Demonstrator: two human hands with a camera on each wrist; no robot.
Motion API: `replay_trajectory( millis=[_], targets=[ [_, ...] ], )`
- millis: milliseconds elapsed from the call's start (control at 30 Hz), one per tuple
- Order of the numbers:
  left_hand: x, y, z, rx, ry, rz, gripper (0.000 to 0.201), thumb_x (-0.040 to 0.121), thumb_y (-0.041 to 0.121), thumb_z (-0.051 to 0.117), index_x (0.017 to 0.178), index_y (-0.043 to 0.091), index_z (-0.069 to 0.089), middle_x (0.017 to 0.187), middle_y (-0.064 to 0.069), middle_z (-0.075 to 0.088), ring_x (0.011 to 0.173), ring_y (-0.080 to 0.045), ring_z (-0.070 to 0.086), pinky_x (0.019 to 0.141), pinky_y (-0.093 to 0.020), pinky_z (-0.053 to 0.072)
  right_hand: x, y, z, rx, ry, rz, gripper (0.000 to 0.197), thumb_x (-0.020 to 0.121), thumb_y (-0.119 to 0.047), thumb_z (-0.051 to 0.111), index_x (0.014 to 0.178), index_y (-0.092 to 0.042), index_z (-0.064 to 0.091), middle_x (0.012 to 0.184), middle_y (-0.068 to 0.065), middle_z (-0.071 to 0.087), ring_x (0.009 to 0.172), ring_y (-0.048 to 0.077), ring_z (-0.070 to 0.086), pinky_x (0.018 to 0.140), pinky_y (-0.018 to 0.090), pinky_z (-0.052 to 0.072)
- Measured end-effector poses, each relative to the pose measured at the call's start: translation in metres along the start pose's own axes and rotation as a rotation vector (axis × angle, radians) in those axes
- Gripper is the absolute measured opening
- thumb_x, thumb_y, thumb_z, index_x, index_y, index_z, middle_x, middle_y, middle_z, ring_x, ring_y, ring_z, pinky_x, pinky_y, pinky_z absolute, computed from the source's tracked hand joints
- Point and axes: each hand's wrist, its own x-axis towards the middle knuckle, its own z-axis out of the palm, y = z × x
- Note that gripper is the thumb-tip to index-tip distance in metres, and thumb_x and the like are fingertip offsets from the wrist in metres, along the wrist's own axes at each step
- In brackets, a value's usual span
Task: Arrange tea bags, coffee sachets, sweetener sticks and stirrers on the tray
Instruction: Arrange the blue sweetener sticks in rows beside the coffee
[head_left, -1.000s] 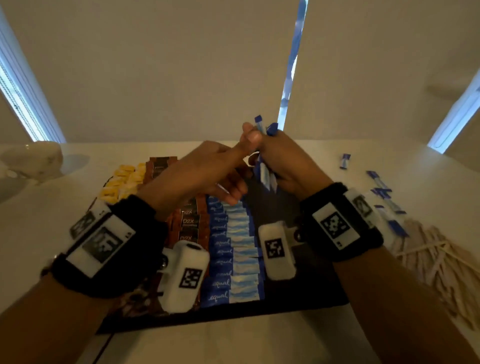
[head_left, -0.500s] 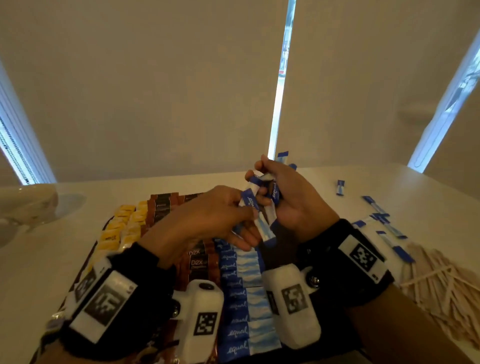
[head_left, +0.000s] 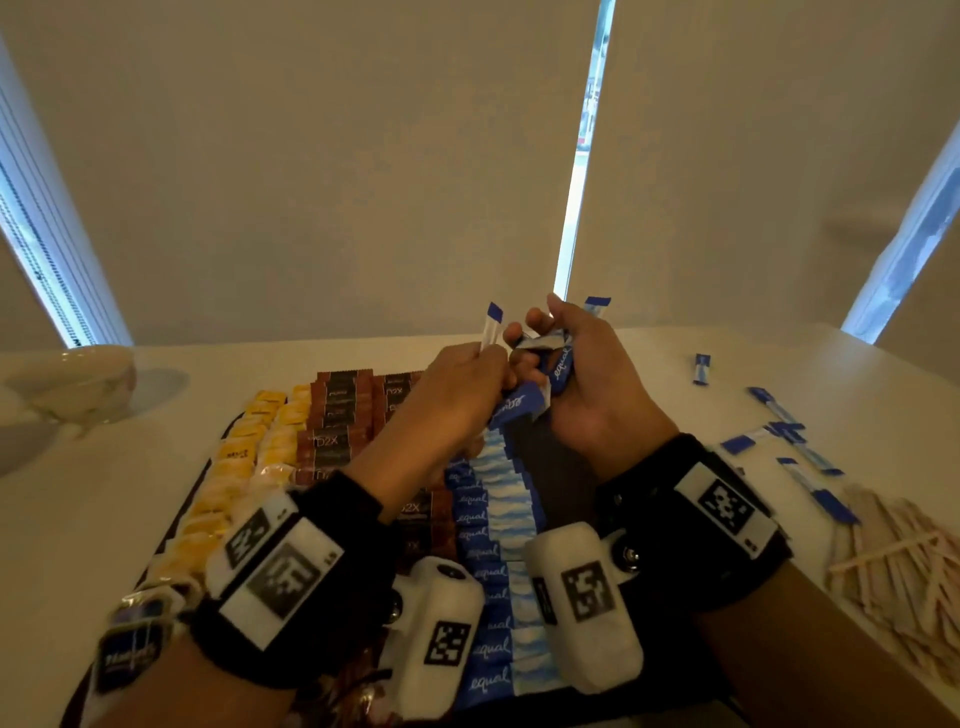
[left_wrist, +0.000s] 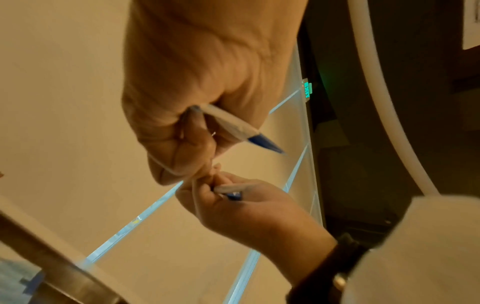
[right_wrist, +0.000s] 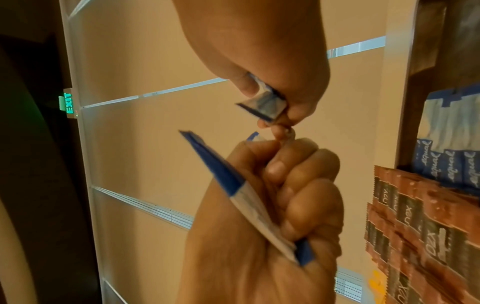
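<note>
White tabletop (head_left: 649, 364), pale blinds behind with bright window slits. Dark flat tray (head_left: 561, 493) at lower centre carries yellow tea bags (head_left: 244, 457), glossy brown coffee sachets (head_left: 332, 415) with crimped edges, and a column of blue-white sweetener sticks (head_left: 493, 525) marked "equal". Loose sticks (head_left: 779, 415) and thin wooden stirrers (head_left: 904, 561) lie at right, off the tray. Versus 0.5 s ago: hands sit slightly higher, and the left now has one stick pulled clear. Left hand (head_left: 457, 384) pinches that single stick (head_left: 491, 325), its blue end poking above the fingers. Right hand (head_left: 582, 384) is fisted round a bundle of sticks (head_left: 558, 358), above the tray's far end.
</note>
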Motion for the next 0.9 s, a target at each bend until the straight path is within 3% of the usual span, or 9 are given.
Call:
replay_trajectory(
  millis=[133, 233, 333, 467, 567, 633, 733, 833, 900],
  targets=[
    [0.002, -0.002, -0.008, -0.101, -0.045, -0.008, 0.038, 0.100, 0.026, 0.030, 0.074, 0.005, 0.048, 0.045, -0.004, 0.042, 0.036, -0.013, 0.034, 0.036, -0.019, 0.025, -0.006, -0.009, 0.001, -0.170, -0.129, 0.016, 0.029, 0.096, -0.033, 0.045, 0.076, -0.013, 0.050, 0.062, 0.004, 0.052, 0.041, 0.008, 0.037, 0.034, 0.016, 0.026],
    [-0.001, 0.001, -0.014, -0.080, 0.022, 0.045, 0.044, 0.101, 0.027, 0.028, 0.069, 0.006, 0.048, 0.035, 0.002, 0.044, 0.027, -0.008, 0.034, 0.031, -0.015, 0.027, -0.022, -0.019, 0.009, -0.627, -0.261, -0.001, 0.029, 0.095, -0.038, 0.047, 0.077, -0.015, 0.051, 0.056, -0.001, 0.048, 0.041, 0.007, 0.032, 0.034, 0.016, 0.022],
    [-0.002, 0.005, -0.020, -0.099, 0.139, 0.102, 0.045, 0.101, 0.025, 0.029, 0.064, 0.007, 0.047, 0.039, 0.000, 0.043, 0.027, -0.006, 0.033, 0.031, -0.013, 0.025, -0.044, -0.027, 0.021, -1.116, -0.323, -0.080, 0.042, 0.093, -0.051, 0.040, 0.073, -0.017, 0.053, 0.052, -0.005, 0.047, 0.040, 0.004, 0.033, 0.036, 0.014, 0.026],
    [-0.002, 0.003, -0.023, -0.128, 0.204, 0.196, 0.042, 0.101, 0.019, 0.033, 0.060, 0.011, 0.040, 0.050, -0.002, 0.039, 0.033, -0.004, 0.032, 0.036, -0.017, 0.027, -0.060, -0.027, 0.028, -1.419, -0.404, -0.193, 0.041, 0.091, -0.051, 0.043, 0.068, -0.020, 0.058, 0.048, -0.009, 0.048, 0.037, 0.000, 0.039, 0.039, 0.008, 0.031],
    [0.000, 0.001, -0.017, -0.063, 0.206, 0.243, 0.038, 0.101, 0.017, 0.034, 0.064, 0.011, 0.043, 0.055, -0.002, 0.043, 0.046, -0.012, 0.040, 0.043, -0.021, 0.036, -0.052, -0.023, 0.026, -1.365, -0.346, -0.283, 0.037, 0.096, -0.032, 0.048, 0.065, -0.017, 0.059, 0.042, -0.011, 0.047, 0.037, -0.001, 0.042, 0.040, 0.006, 0.030],
    [-0.001, 0.004, -0.013, 0.003, 0.149, 0.307, 0.033, 0.102, 0.017, 0.034, 0.072, 0.009, 0.046, 0.057, -0.003, 0.046, 0.048, -0.013, 0.044, 0.046, -0.022, 0.040, -0.048, -0.028, 0.022, -1.245, -0.300, -0.187, 0.036, 0.096, -0.031, 0.048, 0.065, -0.015, 0.056, 0.044, -0.010, 0.045, 0.038, 0.002, 0.036, 0.037, 0.012, 0.027],
    [-0.004, 0.009, -0.013, 0.006, 0.053, 0.377, 0.042, 0.103, 0.035, 0.027, 0.073, 0.014, 0.048, 0.039, 0.008, 0.040, 0.032, -0.001, 0.035, 0.037, -0.010, 0.027, -0.041, -0.039, 0.014, -1.001, -0.319, -0.039, 0.034, 0.095, -0.030, 0.047, 0.066, -0.014, 0.054, 0.054, -0.003, 0.044, 0.043, 0.006, 0.028, 0.036, 0.015, 0.020],
    [-0.006, 0.010, -0.014, 0.228, -0.007, 0.525, 0.037, 0.090, 0.052, 0.035, 0.076, 0.021, 0.050, 0.043, 0.012, 0.045, 0.038, 0.001, 0.042, 0.043, -0.009, 0.031, -0.033, -0.042, 0.006, -0.776, -0.360, 0.059, 0.039, 0.096, -0.033, 0.044, 0.062, -0.016, 0.053, 0.056, -0.001, 0.042, 0.043, 0.005, 0.025, 0.035, 0.014, 0.017],
    [-0.006, 0.011, -0.018, 0.312, -0.020, 0.548, 0.029, 0.088, 0.048, 0.045, 0.071, 0.025, 0.050, 0.046, 0.013, 0.050, 0.043, 0.004, 0.047, 0.047, -0.008, 0.036, -0.027, -0.040, 0.002, -0.603, -0.380, 0.119, 0.039, 0.094, -0.042, 0.044, 0.066, -0.017, 0.053, 0.057, -0.001, 0.042, 0.041, 0.005, 0.029, 0.033, 0.013, 0.021]
  ],
)
